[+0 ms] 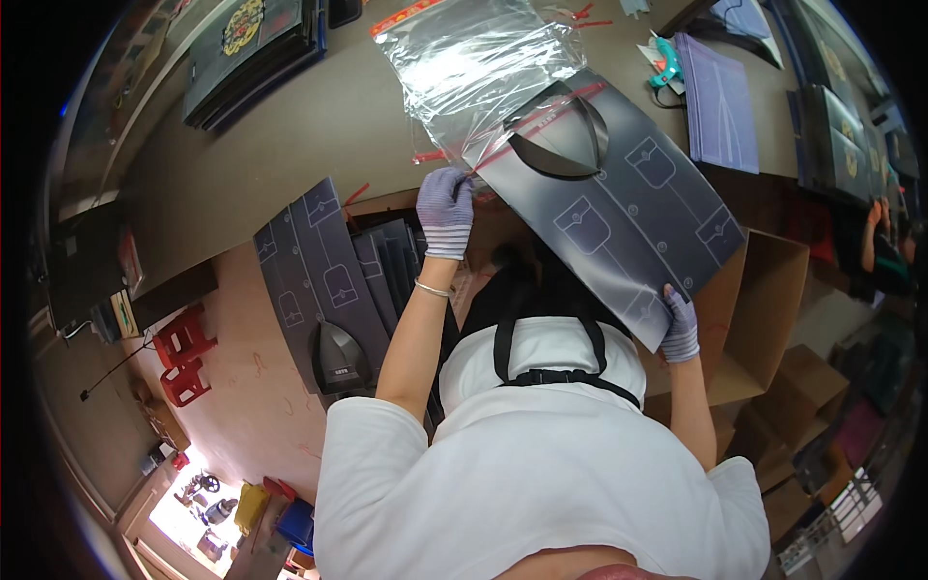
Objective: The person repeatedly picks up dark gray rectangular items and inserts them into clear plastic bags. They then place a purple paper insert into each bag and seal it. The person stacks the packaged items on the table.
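A dark grey-blue paper gift bag (628, 208) with pale line-drawn pockets and buttons lies tilted across the table's near edge. Its black handle (558, 172) is toward the far end. Clear plastic bags (483, 68) lie against that far end, and a red strip (541, 121) crosses near the handle. I cannot tell how far the plastic covers the gift bag. My left hand (447, 201), in a striped grey-purple glove, pinches the clear plastic at the strip's left end. My right hand (681, 324), gloved alike, grips the gift bag's near right corner.
More dark gift bags (329, 280) stand left of my left arm. A dark stack (246, 58) is on the table (319, 130) at far left. Purple sheets (717, 101) and a teal-handled tool (665, 63) are at right. Open cardboard boxes (759, 309) stand beside my right arm; red stools (184, 353) are left.
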A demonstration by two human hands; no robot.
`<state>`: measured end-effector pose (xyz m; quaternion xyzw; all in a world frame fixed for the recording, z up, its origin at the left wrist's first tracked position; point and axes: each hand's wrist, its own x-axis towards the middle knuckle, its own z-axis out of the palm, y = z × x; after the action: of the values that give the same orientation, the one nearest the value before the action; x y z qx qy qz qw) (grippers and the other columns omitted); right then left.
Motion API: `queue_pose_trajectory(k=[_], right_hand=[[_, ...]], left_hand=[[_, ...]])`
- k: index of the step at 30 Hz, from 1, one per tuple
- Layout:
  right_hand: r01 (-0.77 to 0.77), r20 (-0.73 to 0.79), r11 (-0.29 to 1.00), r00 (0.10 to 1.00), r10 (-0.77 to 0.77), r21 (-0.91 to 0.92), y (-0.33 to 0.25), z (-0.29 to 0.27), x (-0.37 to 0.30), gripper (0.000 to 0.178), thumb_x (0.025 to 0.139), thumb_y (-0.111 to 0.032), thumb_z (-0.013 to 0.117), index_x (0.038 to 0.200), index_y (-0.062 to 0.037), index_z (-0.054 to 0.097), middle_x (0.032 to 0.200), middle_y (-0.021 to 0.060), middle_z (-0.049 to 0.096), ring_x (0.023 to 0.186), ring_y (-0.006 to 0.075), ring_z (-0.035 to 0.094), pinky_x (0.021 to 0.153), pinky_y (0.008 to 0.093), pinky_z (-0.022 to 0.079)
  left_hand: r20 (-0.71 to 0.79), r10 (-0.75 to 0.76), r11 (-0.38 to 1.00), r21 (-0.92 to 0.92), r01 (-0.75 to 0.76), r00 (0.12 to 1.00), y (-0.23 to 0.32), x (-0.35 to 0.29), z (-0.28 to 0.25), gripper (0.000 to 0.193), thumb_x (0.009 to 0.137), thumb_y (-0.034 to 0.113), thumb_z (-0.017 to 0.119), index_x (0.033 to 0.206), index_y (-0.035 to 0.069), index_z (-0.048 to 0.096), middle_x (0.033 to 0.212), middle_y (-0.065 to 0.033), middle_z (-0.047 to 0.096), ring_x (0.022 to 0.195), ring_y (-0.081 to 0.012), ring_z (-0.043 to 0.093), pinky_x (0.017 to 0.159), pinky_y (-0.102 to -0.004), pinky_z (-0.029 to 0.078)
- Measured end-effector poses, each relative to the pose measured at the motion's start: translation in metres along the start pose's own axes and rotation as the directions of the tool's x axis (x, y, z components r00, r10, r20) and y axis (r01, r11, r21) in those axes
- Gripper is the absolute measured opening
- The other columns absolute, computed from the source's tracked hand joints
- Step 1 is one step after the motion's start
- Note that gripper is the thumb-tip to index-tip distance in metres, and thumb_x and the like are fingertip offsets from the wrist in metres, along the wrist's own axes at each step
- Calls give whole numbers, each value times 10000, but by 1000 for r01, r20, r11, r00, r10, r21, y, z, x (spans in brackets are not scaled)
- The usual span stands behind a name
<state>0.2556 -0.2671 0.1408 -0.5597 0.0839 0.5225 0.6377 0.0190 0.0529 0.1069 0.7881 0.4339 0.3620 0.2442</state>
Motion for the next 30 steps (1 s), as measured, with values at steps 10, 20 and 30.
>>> queue_pose_trajectory(k=[10,20,30], right_hand=[[-22,-1,997,1000,22,80,37,12,17,357,789,-151,634,1099,-30,503,987,92,586,893,219,588,792,362,502],[-56,-13,998,998,56,24,65,-17,47,324,800,-186,625,1078,-48,534,991,67,588,885,184,579,804,307,478],[-113,-16,991,993,115,76,38,12,24,309,809,-178,616,1067,-25,539,986,79,598,898,202,598,770,326,508]], left_hand=[[176,-598,637,-488,597,782,-22,-1,16,206,852,198,582,845,-7,592,737,-25,577,664,-90,554,590,-211,445],[136,-162,946,304,115,977,-6,29,45,303,646,232,701,852,53,569,840,-115,560,833,-296,519,772,-399,414],[-67,17,976,220,-2,998,-23,32,30,93,699,53,604,791,57,589,792,-112,578,767,-301,544,730,-382,425]])
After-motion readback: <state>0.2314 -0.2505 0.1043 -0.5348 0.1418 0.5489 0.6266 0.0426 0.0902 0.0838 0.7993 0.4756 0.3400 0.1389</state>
